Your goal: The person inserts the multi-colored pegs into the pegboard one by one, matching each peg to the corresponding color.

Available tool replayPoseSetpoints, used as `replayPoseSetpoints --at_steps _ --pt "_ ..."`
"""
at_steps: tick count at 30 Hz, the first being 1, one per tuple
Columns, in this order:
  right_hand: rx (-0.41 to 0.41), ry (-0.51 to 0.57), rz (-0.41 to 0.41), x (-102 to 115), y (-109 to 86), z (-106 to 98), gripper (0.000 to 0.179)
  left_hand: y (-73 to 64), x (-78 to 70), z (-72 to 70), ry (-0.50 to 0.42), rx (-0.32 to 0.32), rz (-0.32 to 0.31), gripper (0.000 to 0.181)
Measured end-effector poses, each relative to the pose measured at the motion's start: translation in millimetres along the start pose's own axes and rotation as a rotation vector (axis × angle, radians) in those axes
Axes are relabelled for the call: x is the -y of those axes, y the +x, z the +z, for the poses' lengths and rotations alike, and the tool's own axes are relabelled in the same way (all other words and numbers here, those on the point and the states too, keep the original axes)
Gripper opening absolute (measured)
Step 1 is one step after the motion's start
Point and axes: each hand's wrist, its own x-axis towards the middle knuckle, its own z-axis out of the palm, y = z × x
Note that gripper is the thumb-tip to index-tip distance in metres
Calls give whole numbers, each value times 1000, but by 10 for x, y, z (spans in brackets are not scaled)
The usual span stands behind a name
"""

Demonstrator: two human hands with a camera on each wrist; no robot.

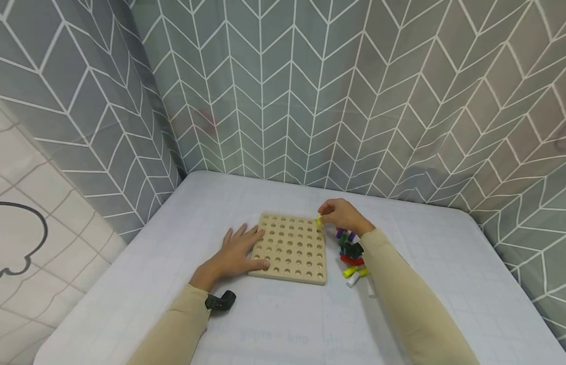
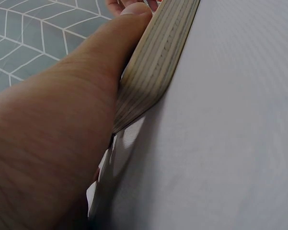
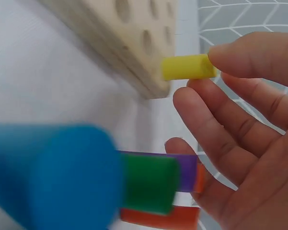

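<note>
A square wooden pegboard (image 1: 289, 248) with rows of round holes lies flat on the table. My left hand (image 1: 239, 252) rests spread on its left edge, fingers straight, the thumb along the near side. In the left wrist view, that thumb (image 2: 129, 24) lies against the board's layered edge (image 2: 158, 52). My right hand (image 1: 344, 215) is at the far right corner, pinching a yellow peg (image 3: 189, 67) between thumb and fingers. The peg stands at the corner hole; whether its lower end is inside cannot be told.
Right of the board lies a loose pile of pegs: red (image 1: 352, 260), yellow (image 1: 350, 271), white (image 1: 353, 279), green and purple, partly under my right forearm. In the right wrist view a blue peg (image 3: 76, 177) looms close, with a green peg (image 3: 151, 184) behind. Patterned curtains (image 1: 283, 91) border the table.
</note>
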Motion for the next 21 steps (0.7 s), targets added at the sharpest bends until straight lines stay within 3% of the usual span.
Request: replayPoseSetpoints --at_steps 7,15,21 --pt "-68 110 -22 17 -161 -142 31 -6 0 16 -8 -14 1 99" --pt "-176 208 -54 8 -556 -237 31 9 1 33 1 -15 -6 100" --pt "-188 286 -74 -74 -840 -230 36 -1 -2 10 -6 -8 -5 100"
